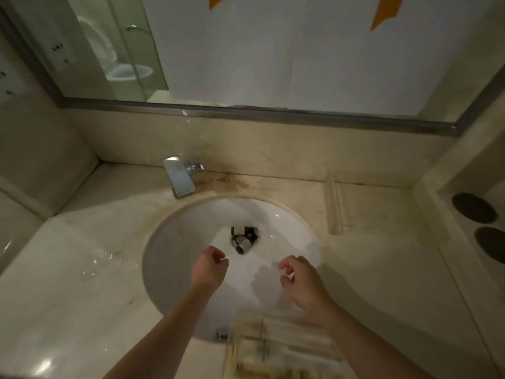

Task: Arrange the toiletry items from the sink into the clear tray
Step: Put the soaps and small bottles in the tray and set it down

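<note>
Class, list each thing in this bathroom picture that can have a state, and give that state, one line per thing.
Left hand: empty, fingers loosely curled, over the basin.
Right hand: empty, fingers curled, over the basin.
Small bottles: lying in the sink at the drain.
Faucet: no water running.
Clear tray: at the near edge; contents blurred.

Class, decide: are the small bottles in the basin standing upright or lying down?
Lying down: the small bottles rest on their sides by the drain in the sink.

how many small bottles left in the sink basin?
2 that I can make out: small white dark-capped bottles clustered at the drain of the white round sink basin, one behind the other, just beyond the left hand. The cluster is blurry; more may be hidden.
</note>
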`<move>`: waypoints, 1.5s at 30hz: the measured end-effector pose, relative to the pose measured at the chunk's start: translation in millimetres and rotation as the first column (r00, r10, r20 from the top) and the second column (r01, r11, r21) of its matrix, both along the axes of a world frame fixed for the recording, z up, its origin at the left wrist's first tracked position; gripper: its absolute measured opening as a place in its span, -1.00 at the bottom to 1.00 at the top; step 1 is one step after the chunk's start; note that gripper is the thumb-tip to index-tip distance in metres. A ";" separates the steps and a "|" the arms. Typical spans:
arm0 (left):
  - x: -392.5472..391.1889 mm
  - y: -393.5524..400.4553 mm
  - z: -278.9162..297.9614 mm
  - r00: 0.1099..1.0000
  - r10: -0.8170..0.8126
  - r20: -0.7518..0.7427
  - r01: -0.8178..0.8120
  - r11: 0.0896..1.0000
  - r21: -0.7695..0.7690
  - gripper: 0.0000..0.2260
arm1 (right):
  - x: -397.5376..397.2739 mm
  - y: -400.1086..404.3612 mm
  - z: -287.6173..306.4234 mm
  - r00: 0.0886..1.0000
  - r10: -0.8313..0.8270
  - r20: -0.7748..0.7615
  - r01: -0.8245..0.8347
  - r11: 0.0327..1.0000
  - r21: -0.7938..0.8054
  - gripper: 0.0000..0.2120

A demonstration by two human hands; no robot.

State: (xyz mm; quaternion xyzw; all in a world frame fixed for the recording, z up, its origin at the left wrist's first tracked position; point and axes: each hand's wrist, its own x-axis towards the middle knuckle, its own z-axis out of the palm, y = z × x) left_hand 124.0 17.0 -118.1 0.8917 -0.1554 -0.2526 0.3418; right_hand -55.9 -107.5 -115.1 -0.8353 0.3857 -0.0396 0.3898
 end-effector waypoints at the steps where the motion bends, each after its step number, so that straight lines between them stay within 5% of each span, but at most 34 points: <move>1: 10.8 -8.2 -8.4 0.999 0.030 -0.022 -0.029 1.000 0.010 -0.93 | 12.8 -9.2 -7.8 0.999 0.033 -0.029 -0.033 0.999 0.011 -0.80; 5: 49.3 -44.2 -51.1 0.998 0.045 -0.031 -0.044 0.997 0.057 -0.83 | 63.7 -43.4 -45.1 0.983 0.132 -0.125 -0.130 0.991 0.025 -0.69; 13: 90.9 -105.0 -121.3 0.971 -0.237 0.007 0.235 0.964 0.122 -0.59 | 132.7 -81.8 -130.7 0.868 0.376 -0.326 -0.420 0.904 -0.077 -0.42; 19: 94.4 -123.5 -152.0 0.892 -0.405 0.200 0.362 0.906 0.221 -0.70 | 138.5 -86.8 -141.8 0.858 0.378 -0.349 -0.478 0.837 -0.267 -0.60; 24: 89.7 -122.9 -140.2 0.919 -0.301 0.254 0.260 0.948 0.183 -0.79 | 133.7 -91.8 -132.9 0.892 0.384 -0.237 -0.423 0.895 -0.142 -0.73; 29: 97.5 -96.7 -109.1 0.997 -0.065 -0.037 0.061 0.993 -0.103 -0.77 | 117.8 -93.3 -102.8 0.987 0.159 -0.021 -0.148 0.951 0.273 -0.90; 33: 90.8 -69.7 -71.1 0.955 -0.002 -0.296 -0.107 0.930 -0.352 -0.70 | 96.2 -91.5 -74.1 0.986 -0.126 0.112 0.024 0.763 0.646 -0.91; 39: 45.3 -26.1 -8.7 0.784 -0.059 -0.618 -0.339 0.794 -0.505 -0.69 | 54.4 -69.8 -17.3 0.880 -0.393 0.267 0.048 0.633 0.773 -0.85; 45: -8.9 15.2 34.3 0.683 -0.204 -0.701 -0.374 0.726 -0.577 -0.71 | 2.2 -28.5 38.7 0.780 -0.506 0.367 0.032 0.619 0.785 -0.85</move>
